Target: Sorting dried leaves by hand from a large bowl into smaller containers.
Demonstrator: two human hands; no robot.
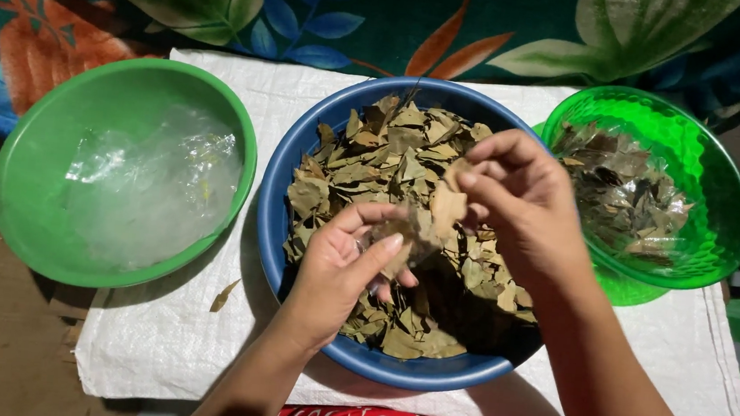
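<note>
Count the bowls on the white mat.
3: a green bowl on the left lined with clear plastic, a blue bowl of dried leaves in the middle, and a translucent green bowl on the right, apparently stacked on something green underneath.

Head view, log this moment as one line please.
left hand: holds dried leaves | right hand: pinches leaf | blue bowl: leaves | green bowl: clear plastic

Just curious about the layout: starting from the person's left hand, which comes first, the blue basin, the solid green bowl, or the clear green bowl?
From the left hand, in the head view:
1. Blue basin of dried leaves, directly beneath the hand.
2. Solid green bowl, to the left, holding clear plastic.
3. Clear green bowl, far right, beyond the right hand.
</note>
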